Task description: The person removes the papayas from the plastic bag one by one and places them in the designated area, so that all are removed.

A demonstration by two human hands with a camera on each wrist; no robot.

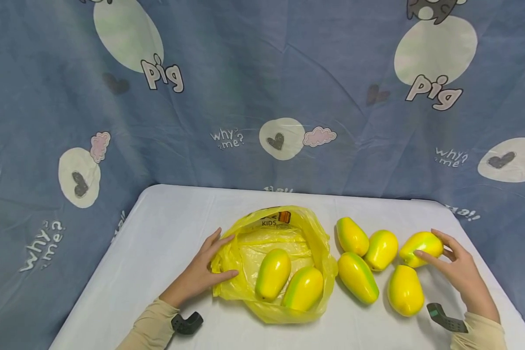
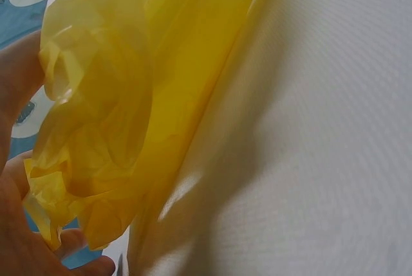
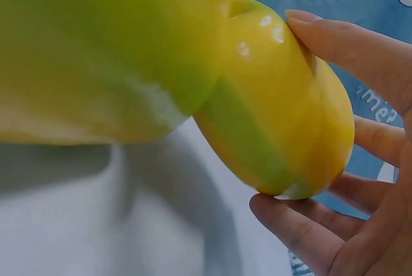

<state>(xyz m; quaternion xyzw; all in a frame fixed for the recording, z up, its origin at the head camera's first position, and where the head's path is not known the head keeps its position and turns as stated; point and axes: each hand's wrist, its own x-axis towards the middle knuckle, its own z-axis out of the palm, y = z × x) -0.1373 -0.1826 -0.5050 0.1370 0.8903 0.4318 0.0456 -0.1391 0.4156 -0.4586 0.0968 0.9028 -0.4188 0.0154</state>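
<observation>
A yellow plastic bag [image 1: 269,311] lies on the table with its mouth wide, and two yellow-green mangoes [image 1: 273,273] are inside it. On the bag's left side, my left hand [image 1: 200,271] holds the rim between thumb and fingers. Crumpled yellow plastic [image 2: 96,134] fills the space by that hand in the left wrist view. Over at the right, my right hand [image 1: 459,270] grips a mango [image 1: 421,249] between thumb and fingertips. The right wrist view shows this mango [image 3: 283,109] with fingers on both sides, partly behind another large mango [image 3: 96,51].
Several loose mangoes [image 1: 358,277] lie between the bag and my right hand, some touching each other. A white cloth [image 1: 179,209] covers the table. Behind it hangs a blue patterned curtain [image 1: 245,87]. Each wrist carries a black device [image 1: 187,323].
</observation>
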